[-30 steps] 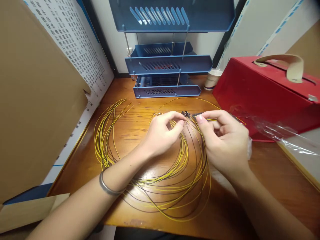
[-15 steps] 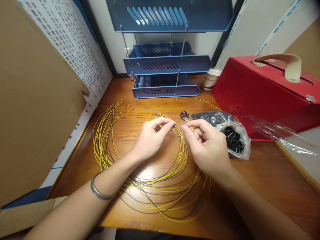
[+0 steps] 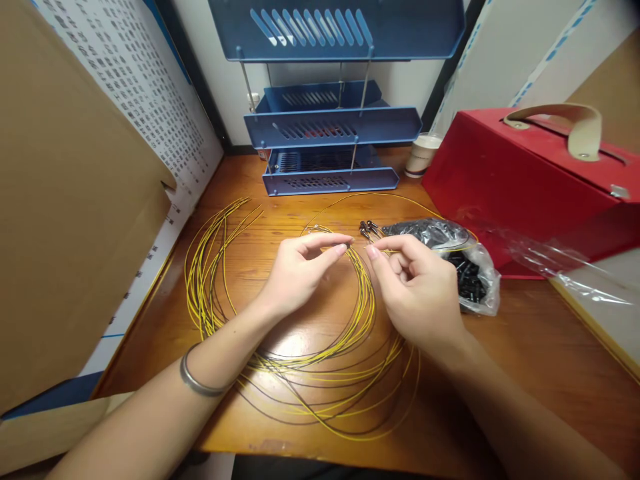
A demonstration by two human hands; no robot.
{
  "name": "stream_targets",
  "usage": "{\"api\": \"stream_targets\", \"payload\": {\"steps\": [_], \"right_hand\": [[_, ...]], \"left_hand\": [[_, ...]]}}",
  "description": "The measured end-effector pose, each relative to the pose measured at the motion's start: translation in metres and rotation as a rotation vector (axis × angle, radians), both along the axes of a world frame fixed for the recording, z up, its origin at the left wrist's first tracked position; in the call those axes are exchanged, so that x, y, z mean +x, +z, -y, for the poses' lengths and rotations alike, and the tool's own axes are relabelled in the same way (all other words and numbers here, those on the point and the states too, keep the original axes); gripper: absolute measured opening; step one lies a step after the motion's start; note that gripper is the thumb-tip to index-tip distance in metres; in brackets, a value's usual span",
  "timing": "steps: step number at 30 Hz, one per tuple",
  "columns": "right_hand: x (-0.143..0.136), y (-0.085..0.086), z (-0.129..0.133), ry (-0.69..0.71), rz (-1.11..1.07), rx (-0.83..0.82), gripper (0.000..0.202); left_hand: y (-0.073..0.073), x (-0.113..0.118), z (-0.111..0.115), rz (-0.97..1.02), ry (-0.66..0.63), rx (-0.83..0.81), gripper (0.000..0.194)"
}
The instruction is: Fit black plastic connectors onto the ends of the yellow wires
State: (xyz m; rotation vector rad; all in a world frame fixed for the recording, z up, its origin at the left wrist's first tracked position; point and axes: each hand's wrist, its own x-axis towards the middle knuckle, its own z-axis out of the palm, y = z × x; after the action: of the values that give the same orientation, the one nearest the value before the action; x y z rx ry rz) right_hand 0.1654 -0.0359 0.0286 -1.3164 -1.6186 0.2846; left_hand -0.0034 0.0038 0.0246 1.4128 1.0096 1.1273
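Note:
My left hand (image 3: 313, 267) is closed in a pinch, thumb against forefinger, on a small black piece (image 3: 349, 245) that barely shows at the fingertips. Facing it across a narrow gap, my right hand (image 3: 417, 287) pinches the end of a thin yellow wire (image 3: 380, 195). This wire arcs over the table behind both hands. Beneath and around them lies a loose coil of yellow and black wires (image 3: 367, 307). An open clear plastic bag (image 3: 490, 283) of small black pieces (image 3: 467, 277) sits just beyond my right hand. Several black-tipped parts (image 3: 367, 229) lie beside the bag.
Another part of the wire bundle (image 3: 200, 280) curves at the left. Blue tiered trays (image 3: 335, 127) stand at the back with a paper cup (image 3: 423, 155) beside them. A red box (image 3: 520, 193) bounds the right side, and a cardboard sheet (image 3: 75, 200) the left.
The fingertips of my two hands are slightly farther apart, and the left forefinger is straighter. The wires and the bag lie as before; the whole view has shifted a little.

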Motion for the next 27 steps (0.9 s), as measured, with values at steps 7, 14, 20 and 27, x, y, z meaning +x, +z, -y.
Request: {"api": "stream_targets", "payload": {"steps": [7,14,20,27], "right_hand": [[0.0003,0.0013,0.0016,0.0,0.006,0.004,0.012],[0.0033,0.0036,0.0001,-0.018,0.015,0.013,0.011],[0.0032,0.0042,0.0028,0.0,0.024,0.006,0.01],[0.0036,0.0038,0.0022,0.0,0.03,0.007,0.011]], "left_hand": [[-0.0026,0.0018,-0.001,0.039,0.024,-0.036,0.021],[-0.0016,0.0025,-0.0004,0.041,-0.016,-0.029,0.022],[-0.0017,0.0018,0.0008,-0.005,-0.017,0.016,0.024],[-0.0023,0.0006,-0.0002,-0.044,-0.024,0.057,0.021]]}}
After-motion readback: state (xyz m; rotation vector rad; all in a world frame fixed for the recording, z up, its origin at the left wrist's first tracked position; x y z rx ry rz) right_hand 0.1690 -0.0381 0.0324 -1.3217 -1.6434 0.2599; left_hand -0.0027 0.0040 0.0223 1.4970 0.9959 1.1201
